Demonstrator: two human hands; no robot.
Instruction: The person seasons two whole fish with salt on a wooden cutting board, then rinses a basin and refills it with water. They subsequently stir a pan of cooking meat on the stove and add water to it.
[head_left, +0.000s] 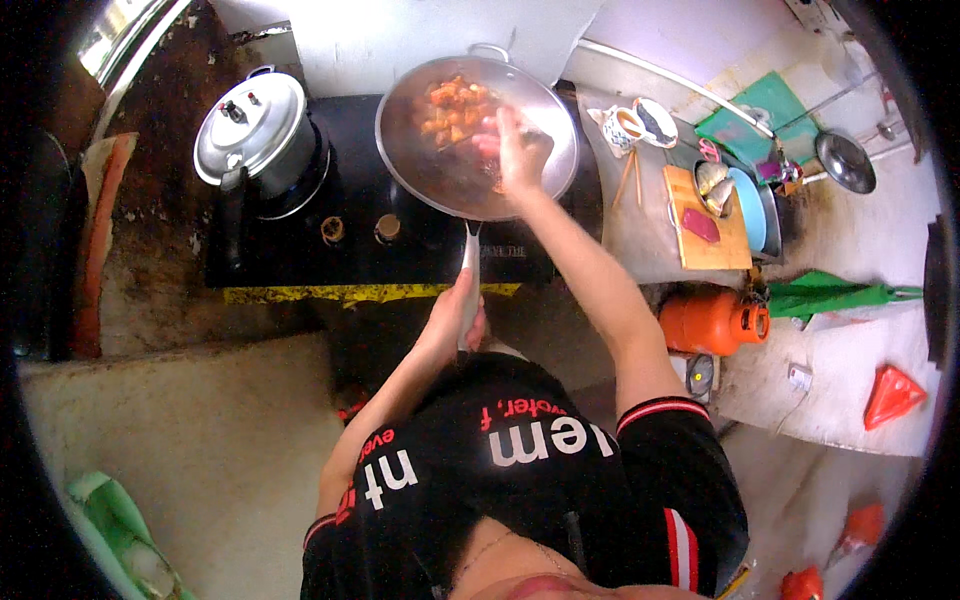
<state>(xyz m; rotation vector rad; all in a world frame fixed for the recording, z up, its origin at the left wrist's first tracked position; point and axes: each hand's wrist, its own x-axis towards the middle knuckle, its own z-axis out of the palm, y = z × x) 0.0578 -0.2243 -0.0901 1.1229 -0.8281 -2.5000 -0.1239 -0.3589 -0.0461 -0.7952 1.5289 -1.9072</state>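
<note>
My left hand (457, 318) is closed around the long handle (472, 250) of a wide silver wok (410, 165). The wok rests on the right side of a black stove (350, 180). In its far part lie orange-brown chunks of food (462, 105), veiled a little by steam. Over the wok's right half is my right hand (525, 155), blurred by motion. A pinkish smear shows beside its fingers, and I cannot make out whether it holds anything.
A pressure cooker (255, 120) stands on the stove's left side, its black handle pointing toward me. Right of the stove are chopsticks (628, 175), a patterned bowl (615, 130) and a cutting board (683, 235) with red meat (701, 225). An orange gas cylinder (700, 322) sits below.
</note>
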